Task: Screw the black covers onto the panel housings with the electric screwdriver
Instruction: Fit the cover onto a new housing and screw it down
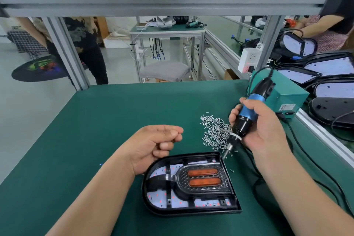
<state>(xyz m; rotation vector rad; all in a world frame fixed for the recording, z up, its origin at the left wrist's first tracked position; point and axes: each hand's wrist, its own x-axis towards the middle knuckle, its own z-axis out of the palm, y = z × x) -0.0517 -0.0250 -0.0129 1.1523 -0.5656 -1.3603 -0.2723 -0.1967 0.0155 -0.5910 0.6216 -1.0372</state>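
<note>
A black D-shaped panel housing [153,205] lies on the green mat near me, with a black cover [178,184] holding two orange lenses set inside it. My right hand [264,128] grips the blue and black electric screwdriver [247,113], its bit tip at the housing's far right corner. A heap of small silver screws [214,130] lies just beyond the housing. My left hand [153,145] hovers over the housing's far left edge with fingers loosely curled, holding nothing that I can see.
A teal power box [287,96] stands at the right, its black cable [314,170] trailing over the mat. More panel housings [333,86] are stacked on the right bench. An aluminium frame [153,4] crosses overhead. One person stands at the back left and another at the right.
</note>
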